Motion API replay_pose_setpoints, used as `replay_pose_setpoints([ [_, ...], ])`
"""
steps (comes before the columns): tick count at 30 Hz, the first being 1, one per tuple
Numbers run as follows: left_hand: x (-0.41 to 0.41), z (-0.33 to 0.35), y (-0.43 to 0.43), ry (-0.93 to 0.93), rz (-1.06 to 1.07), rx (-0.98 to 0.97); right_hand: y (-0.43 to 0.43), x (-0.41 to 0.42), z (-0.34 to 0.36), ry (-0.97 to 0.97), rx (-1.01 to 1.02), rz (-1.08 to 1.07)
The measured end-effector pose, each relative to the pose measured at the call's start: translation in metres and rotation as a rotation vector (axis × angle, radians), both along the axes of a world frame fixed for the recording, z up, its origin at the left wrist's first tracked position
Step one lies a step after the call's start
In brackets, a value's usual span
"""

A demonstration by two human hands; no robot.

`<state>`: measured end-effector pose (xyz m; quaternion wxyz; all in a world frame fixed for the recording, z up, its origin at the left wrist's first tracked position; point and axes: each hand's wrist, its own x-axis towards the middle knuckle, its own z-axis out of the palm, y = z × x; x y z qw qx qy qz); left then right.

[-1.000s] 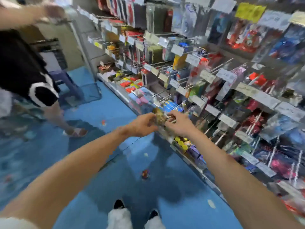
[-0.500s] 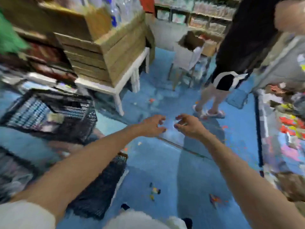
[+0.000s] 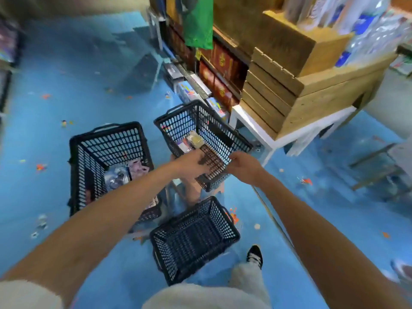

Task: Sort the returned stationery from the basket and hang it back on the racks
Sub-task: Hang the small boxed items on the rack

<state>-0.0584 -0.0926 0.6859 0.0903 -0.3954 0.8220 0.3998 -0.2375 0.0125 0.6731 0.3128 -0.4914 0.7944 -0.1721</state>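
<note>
Three black mesh baskets stand on the blue floor. The raised far basket (image 3: 209,124) holds a few packets of stationery (image 3: 193,140). My left hand (image 3: 190,165) reaches over its near side with loosely curled fingers just above the contents, and I see nothing held in it. My right hand (image 3: 244,167) hovers at the basket's near right rim, also empty. The left basket (image 3: 107,131) holds several clear-wrapped packets (image 3: 124,175). The near basket (image 3: 194,237) looks empty. No hanging racks are in view.
Stacked wooden crates (image 3: 289,97) sit on a white table (image 3: 252,121) to the right of the far basket. A low shelf with red boxes (image 3: 220,70) runs behind. Small scraps litter the floor. My shoe (image 3: 254,256) stands beside the near basket.
I have turned away from the racks, where both hands held a packet at a hook. The hands are now empty and have swung round to the raised basket.
</note>
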Motion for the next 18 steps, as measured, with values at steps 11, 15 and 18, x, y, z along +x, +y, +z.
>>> replay_pose_setpoints([
  [11, -0.06, -0.041, -0.133, 0.096, 0.408, 0.165, -0.205, -0.07, -0.077, -0.2, 0.029, 0.028],
  [15, -0.107, -0.085, -0.199, 0.158, 0.684, 0.241, -0.297, -0.123, -0.123, -0.344, 0.08, 0.014],
  [18, -0.143, -0.115, -0.238, 0.224, 0.901, 0.35, -0.356, -0.151, -0.163, -0.363, 0.145, 0.039],
])
